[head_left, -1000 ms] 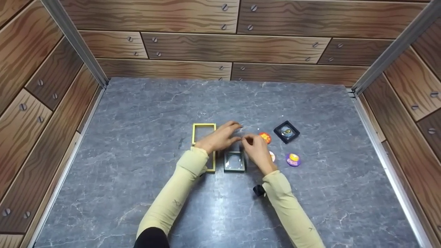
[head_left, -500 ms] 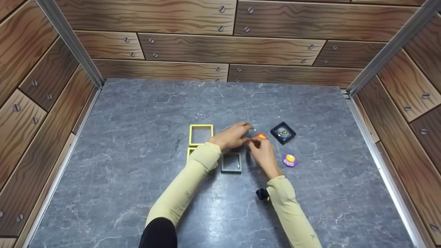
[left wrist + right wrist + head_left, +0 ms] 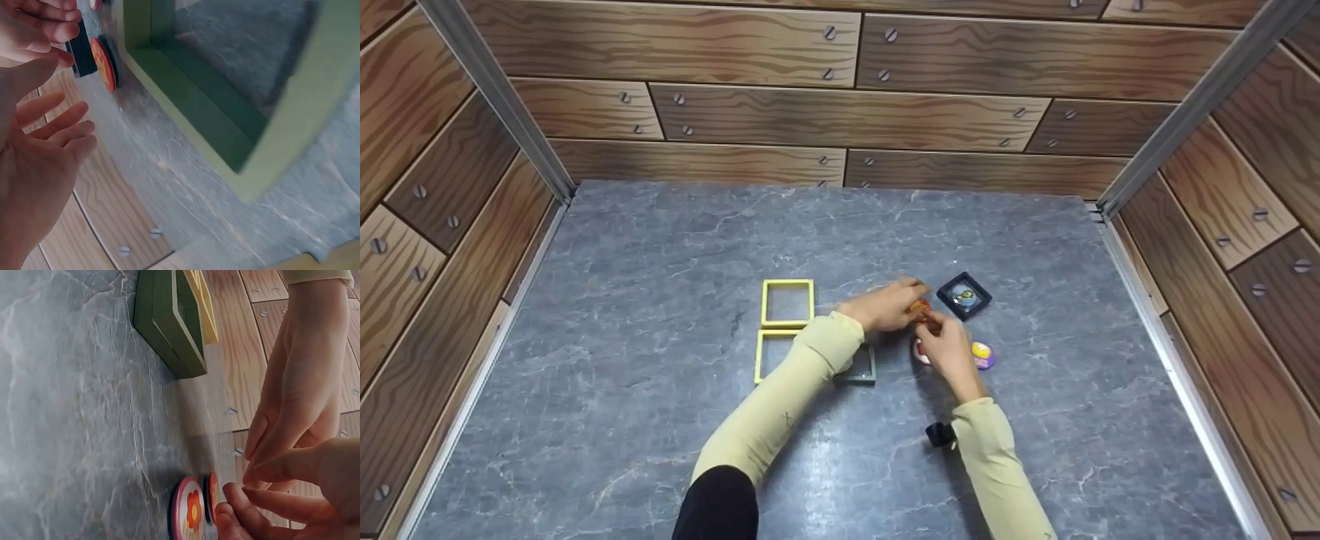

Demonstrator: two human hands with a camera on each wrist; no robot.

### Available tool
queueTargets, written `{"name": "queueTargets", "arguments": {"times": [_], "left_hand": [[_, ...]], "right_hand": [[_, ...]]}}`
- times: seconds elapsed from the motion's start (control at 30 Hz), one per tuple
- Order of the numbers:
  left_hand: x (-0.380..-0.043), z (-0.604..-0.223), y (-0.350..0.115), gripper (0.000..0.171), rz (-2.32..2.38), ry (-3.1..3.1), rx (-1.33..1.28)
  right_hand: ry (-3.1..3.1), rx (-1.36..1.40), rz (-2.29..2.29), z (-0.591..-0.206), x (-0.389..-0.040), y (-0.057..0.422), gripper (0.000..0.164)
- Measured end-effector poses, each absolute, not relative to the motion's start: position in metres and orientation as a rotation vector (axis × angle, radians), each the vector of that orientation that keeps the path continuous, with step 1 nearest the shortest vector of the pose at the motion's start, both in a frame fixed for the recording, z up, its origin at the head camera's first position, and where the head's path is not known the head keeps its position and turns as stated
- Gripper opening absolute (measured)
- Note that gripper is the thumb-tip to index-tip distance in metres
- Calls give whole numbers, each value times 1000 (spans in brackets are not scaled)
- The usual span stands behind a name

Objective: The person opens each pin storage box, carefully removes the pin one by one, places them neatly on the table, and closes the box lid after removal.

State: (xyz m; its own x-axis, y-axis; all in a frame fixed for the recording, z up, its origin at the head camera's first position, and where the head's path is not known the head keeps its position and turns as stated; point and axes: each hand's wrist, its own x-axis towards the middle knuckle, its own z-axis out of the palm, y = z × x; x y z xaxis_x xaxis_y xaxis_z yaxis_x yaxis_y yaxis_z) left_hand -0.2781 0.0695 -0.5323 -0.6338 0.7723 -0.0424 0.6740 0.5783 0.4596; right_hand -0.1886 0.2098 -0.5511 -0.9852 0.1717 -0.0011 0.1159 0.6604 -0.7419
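My left hand [image 3: 889,307] hovers over the table with fingers loosely extended, beside a red-orange round badge [image 3: 919,307]. In the left wrist view its palm and fingers are relaxed with nothing seen between them. Close against it is my right hand [image 3: 950,350], fingers loosely bent and holding nothing visible; in the right wrist view the fingertips of both hands nearly meet. Below the right fingers lies a white badge with a red flower [image 3: 193,512], partly hidden in the head view. A purple badge [image 3: 984,355] lies right of that hand. The green square frame [image 3: 197,104] sits under my left forearm.
Two yellow square frames, one [image 3: 788,282] behind the other [image 3: 758,358], lie to the left. A black square frame [image 3: 978,307] with a small picture rests right of the hands. Wood-patterned walls border the grey marbled table [image 3: 675,255] at back and sides.
Both hands have moved right, from above the green frame to the red-orange badge. My left forearm now covers much of the green frame. The head view has shifted slightly.
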Motion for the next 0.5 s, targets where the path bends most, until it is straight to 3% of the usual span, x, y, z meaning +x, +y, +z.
{"name": "queueTargets", "arguments": {"times": [0.13, 0.5], "left_hand": [[-279, -532, 80, 52, 542, 2565, 1223], [-284, -533, 104, 59, 461, 2598, 1261]], "right_hand": [[-2789, -268, 1282, -553, -183, 218, 43], [-2744, -341, 1317, -556, -169, 233, 27]]}}
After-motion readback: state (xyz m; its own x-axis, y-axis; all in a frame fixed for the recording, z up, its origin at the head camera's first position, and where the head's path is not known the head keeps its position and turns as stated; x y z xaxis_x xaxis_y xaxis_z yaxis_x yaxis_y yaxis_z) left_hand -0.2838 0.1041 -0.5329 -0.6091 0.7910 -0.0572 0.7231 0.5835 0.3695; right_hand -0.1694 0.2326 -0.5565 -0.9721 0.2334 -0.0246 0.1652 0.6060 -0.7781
